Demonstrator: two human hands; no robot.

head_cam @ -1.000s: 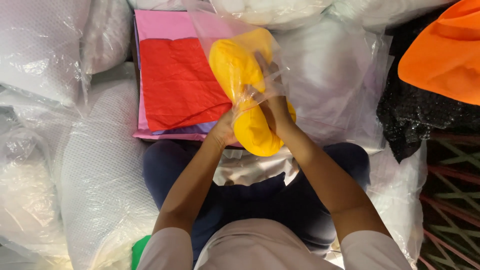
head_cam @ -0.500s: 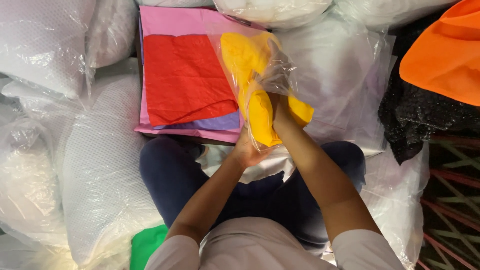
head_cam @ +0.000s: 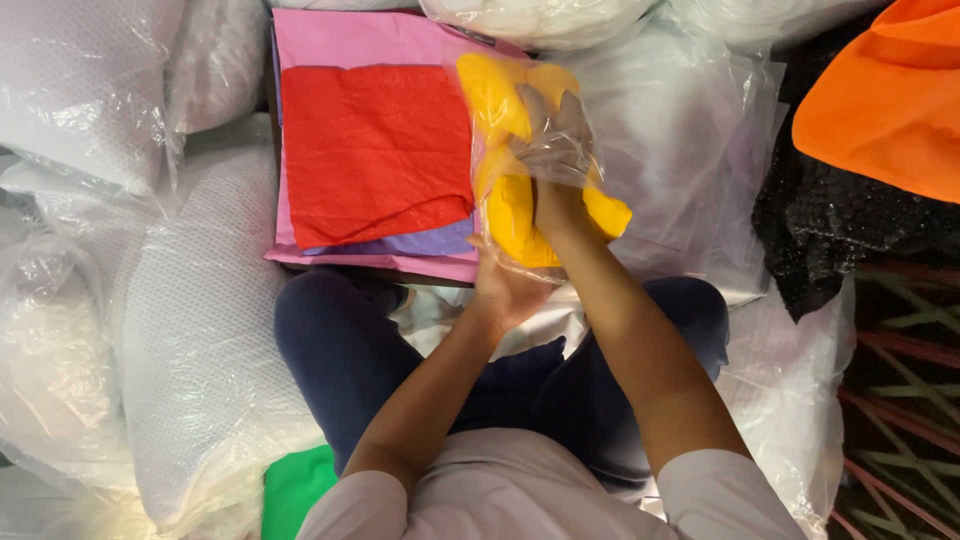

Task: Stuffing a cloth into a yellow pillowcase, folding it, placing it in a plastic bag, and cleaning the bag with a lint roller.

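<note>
- A yellow cloth (head_cam: pixel 510 205) sits inside a clear plastic bag (head_cam: pixel 480 75), and its long axis runs away from the person, from the bag's near mouth up towards the far closed end.
- The bag lies partly over the right edge of a stack of flat sheets, just above the person's knees.
- The right hand (head_cam: pixel 555 140) is pushed inside the bag, seen through the film, with fingers spread flat on top of the cloth; it presses rather than pinches, so nothing is clamped in it.
- The left hand (head_cam: pixel 505 290) is at the near end, at the bag's mouth, with its palm cupped under that end and its fingers curled up around the film and the cloth's lower end; this hand is the one with a real hold.
- The cloth thus lies ahead of the left hand and beneath the right, which has reached further in.
- Both forearms come up from the lap and converge; the right is nearly straight, the left bent inward.
- Left of the bag, the stack shows a red sheet (head_cam: pixel 375 150) on top, a purple sheet (head_cam: pixel 425 240) under it and a pink sheet (head_cam: pixel 350 35) at the bottom.
- White filled sacks (head_cam: pixel 200 330) crowd the left side, more clear bags (head_cam: pixel 690 150) lie to the right, and beyond them are an orange cloth (head_cam: pixel 890 100) and a black fabric (head_cam: pixel 850 235).
</note>
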